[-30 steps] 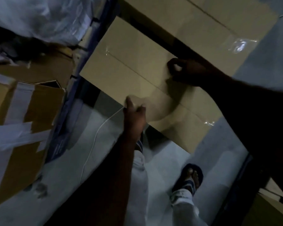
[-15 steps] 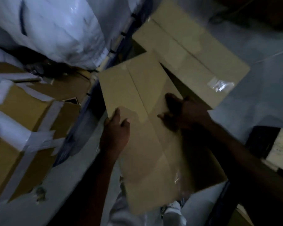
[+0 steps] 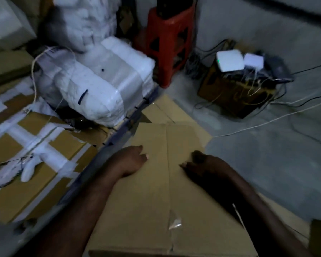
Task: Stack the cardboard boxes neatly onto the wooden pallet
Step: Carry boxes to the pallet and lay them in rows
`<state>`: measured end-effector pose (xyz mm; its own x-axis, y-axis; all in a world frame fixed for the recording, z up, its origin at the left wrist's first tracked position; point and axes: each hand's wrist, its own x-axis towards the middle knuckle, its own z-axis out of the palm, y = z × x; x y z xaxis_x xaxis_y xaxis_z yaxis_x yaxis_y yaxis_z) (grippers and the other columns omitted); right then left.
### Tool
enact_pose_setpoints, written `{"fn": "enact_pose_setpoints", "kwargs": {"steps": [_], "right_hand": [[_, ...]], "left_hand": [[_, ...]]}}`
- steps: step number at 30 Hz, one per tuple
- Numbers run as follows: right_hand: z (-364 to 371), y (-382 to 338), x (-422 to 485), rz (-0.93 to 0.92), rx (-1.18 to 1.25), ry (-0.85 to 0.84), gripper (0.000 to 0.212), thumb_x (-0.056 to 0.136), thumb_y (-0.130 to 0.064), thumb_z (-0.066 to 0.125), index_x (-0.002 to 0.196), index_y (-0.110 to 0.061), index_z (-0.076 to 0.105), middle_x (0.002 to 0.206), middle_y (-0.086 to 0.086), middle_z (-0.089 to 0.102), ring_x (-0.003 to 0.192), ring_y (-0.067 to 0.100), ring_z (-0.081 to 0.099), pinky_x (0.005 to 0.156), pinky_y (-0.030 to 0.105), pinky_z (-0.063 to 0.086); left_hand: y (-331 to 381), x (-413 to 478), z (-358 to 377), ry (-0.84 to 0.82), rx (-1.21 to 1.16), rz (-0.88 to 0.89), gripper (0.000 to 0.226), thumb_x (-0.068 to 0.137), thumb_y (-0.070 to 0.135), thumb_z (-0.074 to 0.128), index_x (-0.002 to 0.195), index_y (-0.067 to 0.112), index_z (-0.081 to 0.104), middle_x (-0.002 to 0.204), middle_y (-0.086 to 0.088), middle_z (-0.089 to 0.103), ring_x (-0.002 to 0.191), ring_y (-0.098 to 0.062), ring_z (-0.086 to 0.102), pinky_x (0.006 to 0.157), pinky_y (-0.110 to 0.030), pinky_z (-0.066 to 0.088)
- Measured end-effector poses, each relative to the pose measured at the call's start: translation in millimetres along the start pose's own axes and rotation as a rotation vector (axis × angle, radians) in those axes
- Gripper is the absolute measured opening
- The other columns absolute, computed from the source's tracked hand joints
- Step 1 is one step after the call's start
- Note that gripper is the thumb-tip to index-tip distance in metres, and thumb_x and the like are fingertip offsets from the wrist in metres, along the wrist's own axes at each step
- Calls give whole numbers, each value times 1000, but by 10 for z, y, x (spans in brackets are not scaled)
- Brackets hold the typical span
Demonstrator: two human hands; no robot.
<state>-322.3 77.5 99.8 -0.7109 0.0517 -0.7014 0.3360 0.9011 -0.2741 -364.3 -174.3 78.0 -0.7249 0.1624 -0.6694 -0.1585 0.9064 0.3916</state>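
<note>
A tan cardboard box [image 3: 156, 197] with a taped centre seam fills the lower middle of the view, close to me. My left hand [image 3: 131, 160] comes over its left edge and holds it with curled fingers on the top face. My right hand [image 3: 202, 164] comes over the right edge and holds it the same way. A second flat tan box [image 3: 167, 112] lies just beyond and lower, on the floor. A dark blue pallet edge [image 3: 119, 138] runs diagonally to the left of the held box.
White wrapped bundles [image 3: 100, 86] and a taped brown carton [image 3: 35, 164] sit on the left. A red plastic stool [image 3: 167, 43] stands behind. A box with white devices and tangled cables [image 3: 235, 84] is at the right, with wires trailing over the grey floor [image 3: 267, 164].
The box has swung round so its seam points away from me, and it is now nearer. Both hands shifted from its near corner to opposite sides. My view lifted toward the stool and cables.
</note>
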Motion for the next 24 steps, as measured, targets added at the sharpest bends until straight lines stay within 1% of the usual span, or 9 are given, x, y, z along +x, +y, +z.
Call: {"fn": "enact_pose_setpoints", "kwargs": {"steps": [2,3,5,7,9,14,17,21,24], "right_hand": [[-74,224,-361,54,95,64,101,61,-91,40,144,-33,37,146,7,50,130,29,51,105,42,44],[-114,302,-475,70,149,71,102,61,-90,43,146,-33,35,147,8,49,131,29,50,105,42,44],[-172,429,-659,88,253,103,95,75,-79,55,152,-28,31,151,7,46,133,28,48,107,36,41],[-236,600,-902,117,324,177,90,83,-68,61,155,-25,28,153,3,44,137,24,46,107,29,39],[-241,761,-1114,165,367,244,90,83,-68,61,155,-27,28,153,1,44,138,23,45,108,29,38],[-207,1015,-1596,300,469,418,90,80,-71,58,154,-31,28,150,2,48,132,25,51,105,33,44],[-196,1082,-1846,372,536,502,91,82,-70,58,156,-30,25,152,3,46,134,26,49,105,32,42],[-143,1089,-2089,488,620,621,93,79,-75,55,156,-32,23,149,7,48,132,28,50,104,33,44],[-72,1044,-2247,575,683,691,94,79,-76,51,156,-31,21,149,8,49,132,29,50,104,34,45]], "left_hand": [[284,-242,61,45,40,60,61,102,51,36,155,21,27,159,-8,29,143,-27,32,112,-31,28],[394,-293,84,61,57,81,61,102,51,36,154,21,28,158,-10,31,142,-28,34,112,-33,29],[595,-348,118,86,90,115,61,102,51,35,154,21,28,157,-12,31,142,-29,34,112,-34,29],[862,-445,151,95,96,157,63,101,54,36,154,23,27,158,-11,30,143,-30,32,113,-37,28],[1097,-524,178,92,109,202,65,98,58,37,154,26,27,158,-11,30,142,-32,33,114,-40,31],[1578,-651,212,78,170,351,66,92,66,37,151,36,27,155,-12,33,135,-33,41,106,-48,39],[1852,-739,192,79,212,451,64,93,64,38,150,37,26,157,-10,30,138,-32,38,108,-49,39],[2191,-759,70,35,287,604,66,93,62,41,152,35,27,158,-10,29,139,-31,37,109,-43,37],[2420,-751,11,-26,361,726,68,91,60,47,151,32,30,156,-9,34,139,-28,38,110,-39,37]]}}
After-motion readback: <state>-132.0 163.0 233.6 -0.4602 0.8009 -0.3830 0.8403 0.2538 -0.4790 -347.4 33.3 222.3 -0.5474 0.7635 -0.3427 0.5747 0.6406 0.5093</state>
